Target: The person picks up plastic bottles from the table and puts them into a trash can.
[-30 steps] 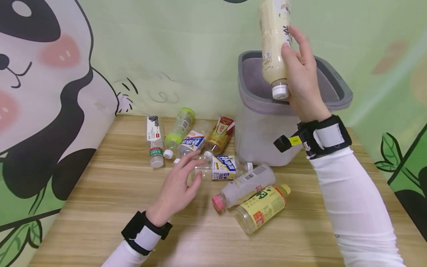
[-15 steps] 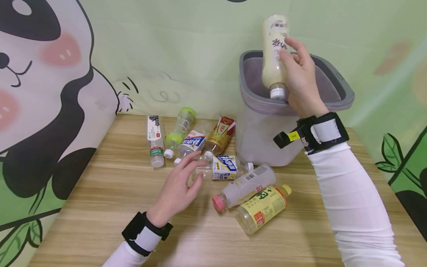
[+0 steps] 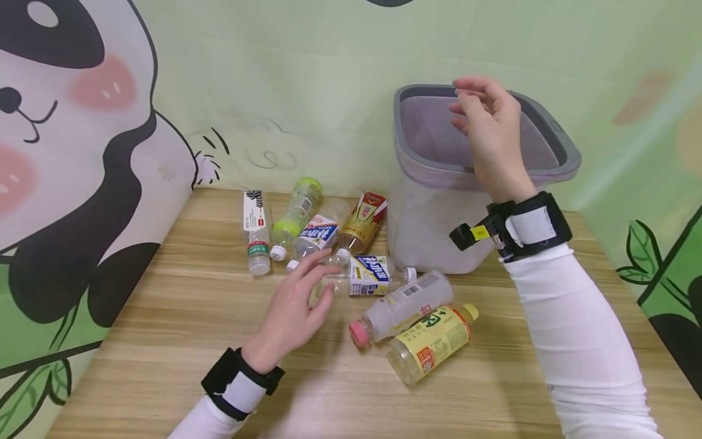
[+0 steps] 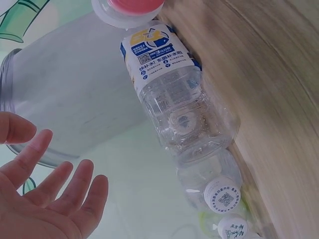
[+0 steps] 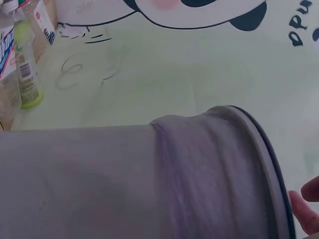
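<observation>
My right hand point(image 3: 495, 137) is over the mouth of a grey bin point(image 3: 433, 222), fingers loosely bent and holding nothing. In the right wrist view, its fingertips point(image 5: 305, 214) show just beyond the bin's rim. My left hand point(image 3: 290, 314) hovers with spread, relaxed fingers near a clear plastic bottle point(image 3: 370, 275) with a blue-and-white label, overlapping its end in the head view. The left wrist view shows that palm empty, beside the row of bottles. Close by lie a pink-capped bottle point(image 3: 406, 308) and a yellow-labelled bottle point(image 3: 433, 344). The bottom of the bin is hidden.
Farther back on the wooden table point(image 3: 181, 341) lie a white-labelled bottle point(image 3: 255, 231), a green-capped bottle point(image 3: 298, 210), another blue-labelled bottle point(image 3: 318, 231) and a red-and-gold-labelled bottle point(image 3: 364, 222). A panda-print cloth point(image 3: 263, 91) hangs behind.
The cream-coloured, white-capped bottle was lowered over the bin, left my right hand and is out of sight now. The right hand's fingers have loosened. My left hand stays in place.
</observation>
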{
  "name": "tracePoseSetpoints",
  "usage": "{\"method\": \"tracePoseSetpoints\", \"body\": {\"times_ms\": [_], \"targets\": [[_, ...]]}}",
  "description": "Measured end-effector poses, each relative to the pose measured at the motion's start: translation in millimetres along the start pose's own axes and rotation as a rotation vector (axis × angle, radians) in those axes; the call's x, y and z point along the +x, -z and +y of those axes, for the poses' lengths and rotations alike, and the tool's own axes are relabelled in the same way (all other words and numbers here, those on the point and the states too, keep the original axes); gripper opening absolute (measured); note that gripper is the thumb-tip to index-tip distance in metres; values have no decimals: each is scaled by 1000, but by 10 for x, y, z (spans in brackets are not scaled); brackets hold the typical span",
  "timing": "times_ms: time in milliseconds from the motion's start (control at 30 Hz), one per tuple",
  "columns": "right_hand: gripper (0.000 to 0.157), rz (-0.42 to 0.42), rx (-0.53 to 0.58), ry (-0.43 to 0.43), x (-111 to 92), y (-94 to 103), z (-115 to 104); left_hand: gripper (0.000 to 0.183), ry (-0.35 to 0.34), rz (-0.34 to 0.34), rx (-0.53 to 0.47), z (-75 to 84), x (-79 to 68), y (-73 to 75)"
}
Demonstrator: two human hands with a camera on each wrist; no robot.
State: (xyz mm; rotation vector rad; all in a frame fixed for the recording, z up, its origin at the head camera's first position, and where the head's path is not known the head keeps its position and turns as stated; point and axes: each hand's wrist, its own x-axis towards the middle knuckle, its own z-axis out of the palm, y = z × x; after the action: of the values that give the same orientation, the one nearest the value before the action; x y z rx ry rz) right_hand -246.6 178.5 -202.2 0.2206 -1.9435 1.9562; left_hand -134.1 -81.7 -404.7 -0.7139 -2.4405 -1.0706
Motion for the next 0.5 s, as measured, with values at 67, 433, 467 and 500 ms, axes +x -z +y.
{"method": "tracePoseSetpoints", "body": {"times_ms": [67, 433, 467, 500], "targets": [[20, -10, -85, 76, -49, -5, -4, 23, 0, -1, 0, -4, 0, -4], [17, -88, -143, 335, -615, -92, 63, 35, -50, 27, 54, -40, 14, -3], [16, -98, -136, 351, -671, -101, 88, 36, -58, 28, 75, -46, 14, -2], [16, -109, -125, 364, -724, -110, 116, 36, -65, 28, 99, -48, 13, 1]]}}
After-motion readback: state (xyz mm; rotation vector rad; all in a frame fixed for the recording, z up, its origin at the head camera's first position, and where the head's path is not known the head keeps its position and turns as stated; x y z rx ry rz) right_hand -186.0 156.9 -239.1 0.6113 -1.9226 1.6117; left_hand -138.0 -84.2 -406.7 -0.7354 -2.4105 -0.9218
